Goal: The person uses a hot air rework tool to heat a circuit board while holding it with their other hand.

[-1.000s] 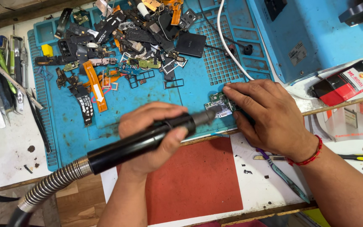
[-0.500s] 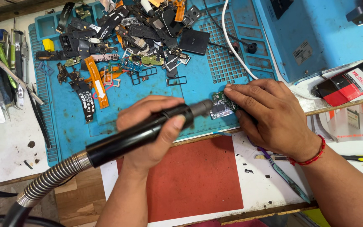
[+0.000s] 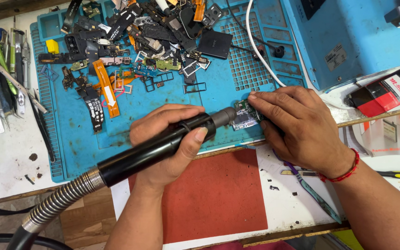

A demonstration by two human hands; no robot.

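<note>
Left hand gripping black hot-air handpiece, nozzle apparently touching small circuit board, right hand pinning it

red-black flat package right, grey label

The left hand is curled in a closed grip, forearm rising from the bottom edge. The right hand lies palm down, fingertips pressing leftward.

Both forearms are bare, with no sleeves in view. The right hand wears a thin red cord bracelet around the wrist, strung with small beads. The left hand carries no ring, watch or band. Neither hand is gloved.
</note>
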